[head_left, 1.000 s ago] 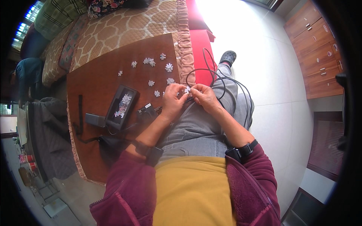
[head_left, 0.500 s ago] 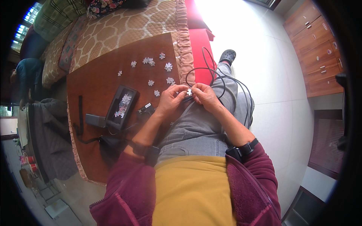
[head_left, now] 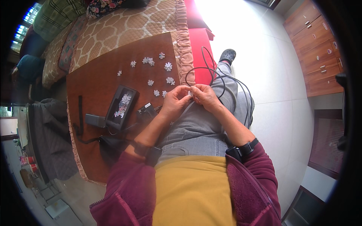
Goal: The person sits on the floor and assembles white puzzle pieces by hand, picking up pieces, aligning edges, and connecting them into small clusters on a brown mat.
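Note:
My left hand [head_left: 175,99] and my right hand [head_left: 204,96] meet above my lap, fingertips closed around a small white jigsaw puzzle piece [head_left: 190,93]. Fingers from both sides cover most of it. On the brown board [head_left: 98,81] to the left lie loose jigsaw pieces [head_left: 170,81], singly and in small clumps. A black open box [head_left: 118,94] farther left holds a pile of pale pieces [head_left: 123,104].
Beside the box are a grey block-shaped device [head_left: 95,120], a black device [head_left: 146,110] and a black strap [head_left: 80,109]. Black cables [head_left: 224,83] loop over my leg. A patterned bedspread [head_left: 124,22] extends beyond the board. Another person [head_left: 30,67] bends at the far left.
The piece between my fingers has turned and shows less of its face. My left hand has shifted slightly, uncovering a piece on the board. The other person has moved.

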{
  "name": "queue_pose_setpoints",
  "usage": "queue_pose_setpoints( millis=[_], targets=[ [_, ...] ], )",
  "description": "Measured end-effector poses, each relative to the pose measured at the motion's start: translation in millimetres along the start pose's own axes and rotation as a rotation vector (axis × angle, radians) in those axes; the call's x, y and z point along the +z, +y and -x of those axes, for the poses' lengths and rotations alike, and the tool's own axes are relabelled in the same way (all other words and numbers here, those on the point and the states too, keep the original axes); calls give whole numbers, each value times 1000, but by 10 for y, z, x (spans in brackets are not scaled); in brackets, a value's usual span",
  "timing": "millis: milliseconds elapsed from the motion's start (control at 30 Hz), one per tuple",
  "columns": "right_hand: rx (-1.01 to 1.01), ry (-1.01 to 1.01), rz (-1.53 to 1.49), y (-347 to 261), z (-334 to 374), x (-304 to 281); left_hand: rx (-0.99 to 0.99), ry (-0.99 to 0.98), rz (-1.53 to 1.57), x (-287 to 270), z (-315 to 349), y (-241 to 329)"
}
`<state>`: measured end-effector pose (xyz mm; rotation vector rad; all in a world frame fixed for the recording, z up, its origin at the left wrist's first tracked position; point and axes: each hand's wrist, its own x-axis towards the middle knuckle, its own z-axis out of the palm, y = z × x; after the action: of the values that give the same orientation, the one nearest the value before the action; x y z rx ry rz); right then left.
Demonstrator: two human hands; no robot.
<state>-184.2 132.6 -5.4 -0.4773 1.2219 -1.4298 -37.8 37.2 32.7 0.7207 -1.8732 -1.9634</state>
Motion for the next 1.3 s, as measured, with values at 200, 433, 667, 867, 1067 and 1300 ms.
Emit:
queue_pose_setpoints(
  millis=[200, 433, 667, 867, 1067, 1300],
  targets=[
    [9, 8, -17, -29, 20, 8, 25, 90, 67, 13, -3, -48],
    [10, 21, 47, -44, 21, 35, -33, 138, 318, -43, -34, -155],
    [5, 26, 63, -59, 39, 47, -4, 129, 213, -68, -58, -275],
    [56, 45, 55, -57, 18, 52, 26, 125, 88, -160, -60, -289],
    [19, 21, 67, -102, 32, 89, 100, 455, -268, -784, -125, -295],
    [13, 48, 52, -129, 35, 115, 179, 410, -418, -682, -104, -345]
  ],
)
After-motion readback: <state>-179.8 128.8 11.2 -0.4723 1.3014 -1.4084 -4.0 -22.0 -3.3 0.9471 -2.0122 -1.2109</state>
